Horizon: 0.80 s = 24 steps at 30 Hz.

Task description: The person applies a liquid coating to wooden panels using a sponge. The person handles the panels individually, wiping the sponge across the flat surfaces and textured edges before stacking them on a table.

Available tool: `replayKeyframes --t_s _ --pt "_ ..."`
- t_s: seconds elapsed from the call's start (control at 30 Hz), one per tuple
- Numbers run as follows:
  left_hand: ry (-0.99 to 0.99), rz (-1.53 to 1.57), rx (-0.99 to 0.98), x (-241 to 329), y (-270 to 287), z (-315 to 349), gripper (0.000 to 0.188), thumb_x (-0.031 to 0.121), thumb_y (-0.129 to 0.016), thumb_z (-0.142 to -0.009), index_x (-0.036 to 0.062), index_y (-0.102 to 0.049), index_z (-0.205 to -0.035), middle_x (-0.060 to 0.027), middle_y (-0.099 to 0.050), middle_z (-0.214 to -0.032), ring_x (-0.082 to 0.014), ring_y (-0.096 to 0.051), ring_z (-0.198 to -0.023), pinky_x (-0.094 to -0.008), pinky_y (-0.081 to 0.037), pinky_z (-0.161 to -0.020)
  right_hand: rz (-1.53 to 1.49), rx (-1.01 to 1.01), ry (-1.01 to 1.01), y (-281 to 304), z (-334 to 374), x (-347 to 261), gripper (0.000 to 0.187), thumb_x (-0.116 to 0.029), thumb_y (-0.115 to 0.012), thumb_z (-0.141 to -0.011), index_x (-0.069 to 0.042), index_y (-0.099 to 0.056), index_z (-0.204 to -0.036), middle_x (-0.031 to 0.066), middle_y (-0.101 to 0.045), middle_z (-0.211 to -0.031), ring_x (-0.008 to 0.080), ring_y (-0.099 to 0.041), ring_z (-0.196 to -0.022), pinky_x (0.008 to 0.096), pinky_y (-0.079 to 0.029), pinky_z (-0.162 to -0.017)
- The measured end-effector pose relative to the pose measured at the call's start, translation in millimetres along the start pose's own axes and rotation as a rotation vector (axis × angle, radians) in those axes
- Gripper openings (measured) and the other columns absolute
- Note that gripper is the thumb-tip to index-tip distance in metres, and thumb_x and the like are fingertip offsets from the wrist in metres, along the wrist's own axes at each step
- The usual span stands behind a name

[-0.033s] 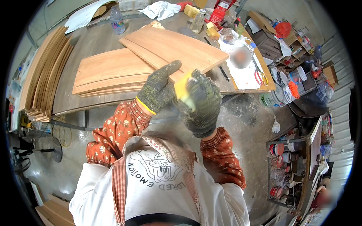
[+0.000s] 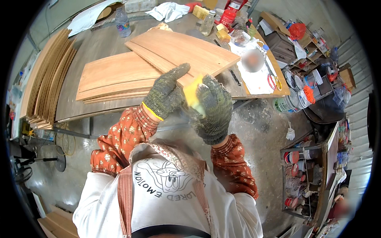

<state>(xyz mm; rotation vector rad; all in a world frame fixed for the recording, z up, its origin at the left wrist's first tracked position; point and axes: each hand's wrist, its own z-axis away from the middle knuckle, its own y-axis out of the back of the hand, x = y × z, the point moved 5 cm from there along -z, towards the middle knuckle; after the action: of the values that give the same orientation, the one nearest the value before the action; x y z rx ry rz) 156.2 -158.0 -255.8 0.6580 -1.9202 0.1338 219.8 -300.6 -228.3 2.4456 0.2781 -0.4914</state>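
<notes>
A light wooden board [image 2: 182, 49] with a groove along it lies askew on a stack of similar boards [image 2: 119, 73], its near right end jutting toward me. My left hand [image 2: 164, 89], in a dark knit glove, grips the near corner of that board, one finger stretched over its top face. In my right hand [image 2: 214, 111], also gloved, is a yellow sponge-like block [image 2: 193, 94], held at the board's near end edge. Its exact kind cannot be told, and the right fingertips are partly hidden.
More boards [image 2: 47, 75] stand on edge at the table's left. A plastic bottle [image 2: 123, 23], a white cloth [image 2: 168, 11], a glass jar [image 2: 208, 23] and yellow blocks [image 2: 223, 35] sit at the back. Scissors [image 2: 274, 81] lie on the right; buckets [image 2: 295, 99] stand beyond the table edge.
My right hand and the yellow block have shifted very slightly and look less blurred. My left hand and the board stay put.
</notes>
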Motion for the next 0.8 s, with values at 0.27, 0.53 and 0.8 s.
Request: replayKeyframes --t_s 0.27,0.53,0.8 --pt "-0.055 -0.135 0.008 28.6 -6.9 -21.5 0.051 0.009 -0.061 -0.082 -0.0023 -0.042 -0.128 -0.0108 -0.056 -0.110 -0.0114 -0.056 -0.085 -0.0242 -0.046 -0.079 0.146 0.168 0.241 24.3 27.6 -7.7 0.037 -0.014 -0.065 -0.071 -0.008 -0.057 -0.107 0.0163 -0.053 -0.116 0.0339 -0.055 -0.104 0.0450 -0.045 -0.085" --pt "0.221 0.312 -0.009 21.5 -4.8 -27.0 0.052 0.018 -0.061 -0.085 -0.0043 -0.040 -0.128 -0.0157 -0.053 -0.119 -0.0182 -0.052 -0.108 -0.0291 -0.044 -0.089 0.482 0.130 0.364 31.2 -4.8 2.2 0.025 -0.017 -0.066 -0.072 -0.010 -0.060 -0.096 0.0137 -0.057 -0.110 0.0315 -0.054 -0.104 0.0443 -0.043 -0.090" --pt "0.077 0.383 0.039 44.1 -16.4 -32.1 0.053 0.021 -0.063 -0.083 -0.0017 -0.041 -0.126 -0.0146 -0.050 -0.123 -0.0220 -0.051 -0.111 -0.0331 -0.042 -0.096 0.251 0.077 0.451 20.2 -15.0 -2.3 0.036 -0.022 -0.062 -0.075 -0.017 -0.059 -0.110 0.0104 -0.053 -0.118 0.0319 -0.049 -0.111 0.0458 -0.036 -0.098"
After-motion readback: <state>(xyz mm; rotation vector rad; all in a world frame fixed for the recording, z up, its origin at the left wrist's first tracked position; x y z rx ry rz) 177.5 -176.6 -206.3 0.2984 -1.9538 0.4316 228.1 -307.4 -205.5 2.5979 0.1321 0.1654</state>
